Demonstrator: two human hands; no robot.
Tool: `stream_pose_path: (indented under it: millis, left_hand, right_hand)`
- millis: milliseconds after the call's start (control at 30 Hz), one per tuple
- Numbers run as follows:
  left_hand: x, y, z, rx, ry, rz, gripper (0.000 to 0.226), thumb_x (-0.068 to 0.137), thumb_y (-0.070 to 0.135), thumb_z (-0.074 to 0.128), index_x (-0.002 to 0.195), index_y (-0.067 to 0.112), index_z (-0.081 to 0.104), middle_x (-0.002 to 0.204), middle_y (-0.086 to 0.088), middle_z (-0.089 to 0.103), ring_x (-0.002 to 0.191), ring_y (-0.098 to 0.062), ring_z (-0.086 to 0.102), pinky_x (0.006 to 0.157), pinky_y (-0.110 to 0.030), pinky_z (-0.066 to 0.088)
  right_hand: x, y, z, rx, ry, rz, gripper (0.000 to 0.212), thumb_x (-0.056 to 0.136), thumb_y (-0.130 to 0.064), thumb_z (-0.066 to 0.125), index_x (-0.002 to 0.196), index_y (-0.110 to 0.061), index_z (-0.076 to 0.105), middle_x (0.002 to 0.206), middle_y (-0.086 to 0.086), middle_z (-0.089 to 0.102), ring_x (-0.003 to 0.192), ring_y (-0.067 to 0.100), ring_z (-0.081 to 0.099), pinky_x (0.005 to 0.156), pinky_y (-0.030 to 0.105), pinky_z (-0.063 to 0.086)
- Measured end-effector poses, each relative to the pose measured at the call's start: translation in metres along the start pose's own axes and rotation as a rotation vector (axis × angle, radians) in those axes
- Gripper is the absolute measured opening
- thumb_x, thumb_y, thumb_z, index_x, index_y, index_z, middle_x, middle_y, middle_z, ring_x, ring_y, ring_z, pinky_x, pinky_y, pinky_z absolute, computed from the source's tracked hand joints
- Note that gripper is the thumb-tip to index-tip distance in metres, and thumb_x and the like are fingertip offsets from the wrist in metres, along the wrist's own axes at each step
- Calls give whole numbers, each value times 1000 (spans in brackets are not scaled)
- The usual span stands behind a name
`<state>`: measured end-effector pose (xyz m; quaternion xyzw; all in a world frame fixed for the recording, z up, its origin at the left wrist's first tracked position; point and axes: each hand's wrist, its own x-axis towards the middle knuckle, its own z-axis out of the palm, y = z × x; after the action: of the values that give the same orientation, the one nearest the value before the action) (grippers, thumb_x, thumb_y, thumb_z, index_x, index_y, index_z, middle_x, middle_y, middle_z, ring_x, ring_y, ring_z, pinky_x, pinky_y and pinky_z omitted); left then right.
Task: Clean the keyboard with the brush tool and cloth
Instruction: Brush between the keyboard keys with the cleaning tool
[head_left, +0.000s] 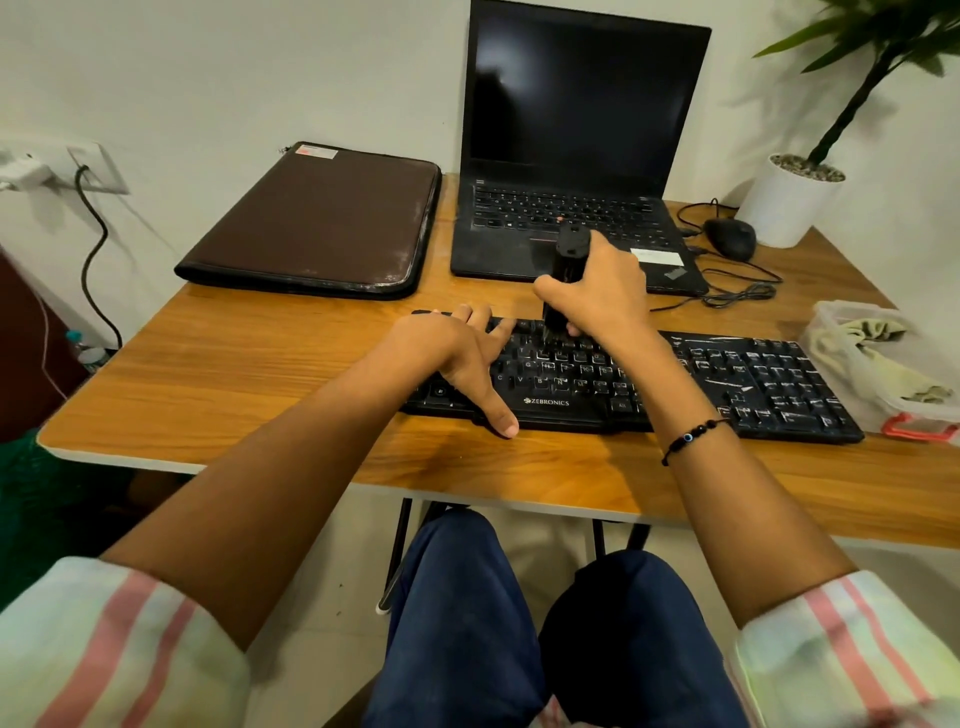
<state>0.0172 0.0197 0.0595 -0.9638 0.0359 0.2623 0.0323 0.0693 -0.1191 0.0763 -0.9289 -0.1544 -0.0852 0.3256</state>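
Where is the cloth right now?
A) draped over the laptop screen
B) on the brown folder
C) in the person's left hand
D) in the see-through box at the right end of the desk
D: the crumpled cloth lies in the clear plastic box beside the keyboard, while the left hand rests flat on the keys and the right hand grips the brush tool.

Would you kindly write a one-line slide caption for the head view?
Right hand brushes the keyboard with a brush tool while the left hand steadies it.
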Motion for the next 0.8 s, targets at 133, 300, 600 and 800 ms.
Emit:
stream_pose_path:
  millis: [133, 300, 600, 800]
  left_hand:
    - [0, 0, 1, 4, 2, 4, 142, 51, 82, 65, 148, 24, -21, 158, -6, -12, 145, -32, -5, 114, -57, 15]
    - [-1, 0, 1, 7, 12, 5, 142, 51, 82, 65, 148, 24, -21, 158, -7, -8, 145, -32, -2, 114, -57, 16]
    - [1, -1, 4, -1, 19, -7, 144, 48, 84, 64, 148, 23, -20, 158, -6, -8, 145, -32, -2, 115, -57, 14]
    - [1, -1, 5, 0, 22, -2, 143, 48, 85, 63, 148, 24, -20, 158, -6, -10, 145, -32, -4, 115, -57, 13]
  right_hand:
    - [-6, -3, 1, 172, -154, 74, 20, 75, -25, 66, 83, -17, 49, 72, 0, 66, 46, 21, 64, 52, 28, 51]
    - [-5, 2, 0, 390, -175, 168, 18, 75, -20, 66, 83, -12, 52, 79, 10, 69, 42, 20, 60, 45, 26, 47]
    - [-17, -14, -2, 157, -194, 35, 25, 71, -25, 66, 85, -11, 51, 70, 2, 64, 47, 24, 65, 44, 31, 53]
    - [-17, -13, -1, 161, -166, 24, 20, 70, -24, 65, 77, -19, 47, 67, 2, 64, 46, 25, 64, 46, 34, 54]
